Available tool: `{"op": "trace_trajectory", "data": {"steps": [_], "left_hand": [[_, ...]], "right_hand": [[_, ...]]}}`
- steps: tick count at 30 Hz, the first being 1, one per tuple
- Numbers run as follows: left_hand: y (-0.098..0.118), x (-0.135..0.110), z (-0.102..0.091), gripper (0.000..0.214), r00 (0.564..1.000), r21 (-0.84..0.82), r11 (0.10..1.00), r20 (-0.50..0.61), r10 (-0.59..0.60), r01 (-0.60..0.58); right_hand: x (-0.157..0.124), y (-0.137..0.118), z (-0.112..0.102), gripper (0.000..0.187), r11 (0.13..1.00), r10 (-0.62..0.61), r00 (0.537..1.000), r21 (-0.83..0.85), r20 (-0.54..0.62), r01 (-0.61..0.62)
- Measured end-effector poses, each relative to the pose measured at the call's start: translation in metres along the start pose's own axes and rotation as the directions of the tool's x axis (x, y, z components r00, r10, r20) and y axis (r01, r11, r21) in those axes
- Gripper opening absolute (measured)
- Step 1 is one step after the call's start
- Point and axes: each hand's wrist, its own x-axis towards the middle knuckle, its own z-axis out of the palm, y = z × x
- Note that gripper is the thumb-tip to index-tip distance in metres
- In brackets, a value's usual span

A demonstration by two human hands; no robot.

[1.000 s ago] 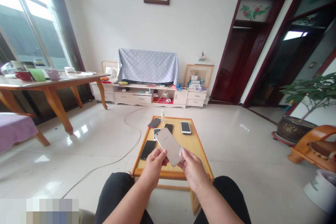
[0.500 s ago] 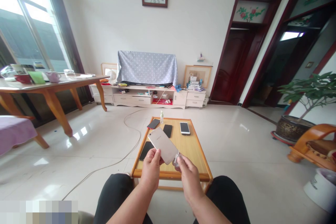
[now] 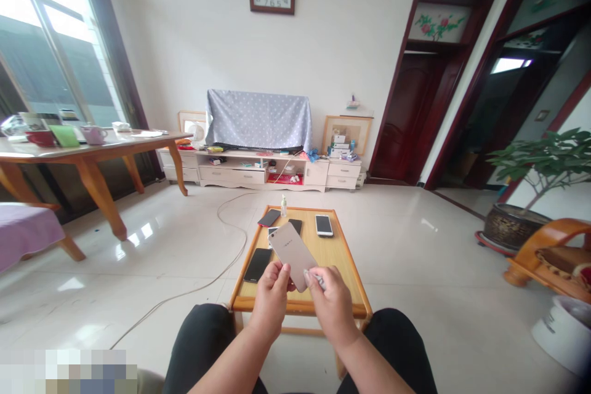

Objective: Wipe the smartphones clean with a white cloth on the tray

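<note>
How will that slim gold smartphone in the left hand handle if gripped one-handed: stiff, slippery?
The slim gold smartphone is probably stiff: it stands straight out of the left hand without bending. Its smooth, pale back looks likely to be slippery, so grip firmly. Being thin and flat, it probably won't roll.

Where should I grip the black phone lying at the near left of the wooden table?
Pinch its long edges from above, from the near side: the black phone lies flat on the wooden table, thin, with little else to grip. Your left hand, holding the gold phone, is closest.
</note>
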Motion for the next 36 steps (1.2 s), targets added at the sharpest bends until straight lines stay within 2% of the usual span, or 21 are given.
{"op": "trace_trajectory", "data": {"steps": [3, 8, 9, 14, 19, 21, 25, 31, 36], "left_hand": [[-0.001, -0.002, -0.001, 0.034, 0.999, 0.018, 1.0, 0.038, -0.006, 0.006], [-0.004, -0.004, -0.001, 0.029, 0.998, 0.045, 0.997, 0.037, 0.054, -0.055], [-0.004, -0.004, -0.001, 0.029, 0.998, 0.048, 0.997, 0.04, 0.058, -0.06], [-0.001, -0.007, 0.003, 0.031, 0.995, 0.104, 0.992, 0.084, 0.057, -0.066], [-0.002, -0.01, 0.008, 0.03, 0.988, 0.053, 0.997, 0.151, 0.04, -0.049], [-0.001, -0.011, 0.009, 0.03, 0.985, 0.07, 0.996, 0.17, 0.036, -0.049], [0.0, -0.013, 0.009, 0.033, 0.98, 0.138, 0.988, 0.197, 0.039, -0.067], [-0.007, -0.014, 0.007, 0.031, 0.962, 0.248, 0.96, 0.264, 0.063, -0.131], [-0.009, -0.015, 0.004, 0.03, 0.956, 0.319, 0.931, 0.282, 0.086, -0.178]], "right_hand": [[0.007, 0.003, -0.004, 0.029, 0.996, 0.062, 0.995, -0.065, -0.075, -0.067], [-0.002, -0.006, 0.001, 0.024, 0.991, -0.126, 0.987, -0.02, 0.1, 0.129], [-0.002, -0.006, 0.001, 0.024, 0.991, -0.134, 0.985, -0.005, 0.111, 0.135], [0.011, -0.004, -0.005, 0.018, 0.996, 0.083, 0.997, -0.032, -0.009, -0.083], [0.004, -0.012, -0.005, 0.021, 1.0, -0.023, 0.996, -0.011, 0.088, 0.024], [0.006, -0.012, -0.006, 0.021, 0.999, -0.008, 0.997, -0.036, 0.072, 0.011], [0.015, -0.009, -0.014, 0.021, 0.987, 0.094, 0.995, -0.128, -0.024, -0.096], [0.016, -0.015, -0.016, 0.02, 0.997, 0.043, 0.995, -0.07, 0.094, -0.036], [0.025, -0.011, -0.019, 0.022, 0.988, 0.13, 0.991, -0.084, -0.035, -0.133]]}}
